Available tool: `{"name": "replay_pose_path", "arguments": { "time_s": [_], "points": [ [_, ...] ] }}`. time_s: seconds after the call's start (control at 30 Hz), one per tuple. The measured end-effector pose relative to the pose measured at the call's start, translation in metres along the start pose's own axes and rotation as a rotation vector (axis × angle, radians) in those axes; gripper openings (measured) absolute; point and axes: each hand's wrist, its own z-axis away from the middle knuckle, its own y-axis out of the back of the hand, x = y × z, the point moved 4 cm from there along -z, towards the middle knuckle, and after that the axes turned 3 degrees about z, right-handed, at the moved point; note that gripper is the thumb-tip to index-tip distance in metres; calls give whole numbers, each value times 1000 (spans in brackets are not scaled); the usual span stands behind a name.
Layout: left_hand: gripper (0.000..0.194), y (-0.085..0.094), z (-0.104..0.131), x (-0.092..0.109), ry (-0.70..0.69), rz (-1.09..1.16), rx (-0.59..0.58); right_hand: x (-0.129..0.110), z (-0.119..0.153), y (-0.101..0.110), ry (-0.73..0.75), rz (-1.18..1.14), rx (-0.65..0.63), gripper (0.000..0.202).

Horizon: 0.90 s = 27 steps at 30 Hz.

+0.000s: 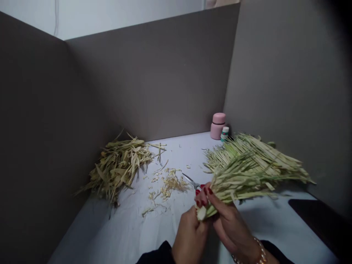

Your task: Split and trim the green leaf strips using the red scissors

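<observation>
Both of my hands are wrapped round one end of a bundle of long pale-green plant stalks (231, 183). Its pale, blunt end pokes out between my fingers towards me, while the loose lengths fan away to the right. My left hand (191, 231) is closed at the left of this end. From the right, my right hand (229, 222) grips it with bent fingers. Just beyond my fingertips lies a pair of scissors (194, 183), blades pointing away to the left; my fingers partly cover the red handles.
Small trimmings (169, 185) are scattered over the white tabletop (123, 234). A heap of dry yellowish leaves (121, 165) lies left, more green stalks (261, 154) right. A pink flask (218, 126) and a small bottle (224, 134) stand by grey partitions (154, 84). A dark flat object (316, 220) lies right.
</observation>
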Motion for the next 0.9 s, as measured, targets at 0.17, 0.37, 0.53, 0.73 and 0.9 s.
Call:
{"name": "replay_pose_path", "arguments": {
  "time_s": [0.17,0.37,0.53,0.73,0.9],
  "points": [
    [23,-6,22,-27,44,-329,-175,9,-1,-3,-225,-163,-50,39],
    [40,58,55,-76,158,-442,42,-17,-18,9,-101,-181,-33,31],
    [69,90,53,-114,369,-363,460,2,-11,-5,-154,-71,-90,24],
    [70,53,-2,-95,249,-24,332,20,-6,-17,-204,42,-113,28],
    [76,60,-13,-64,60,333,268,22,-2,-19,-173,220,-127,18]
  ]
}}
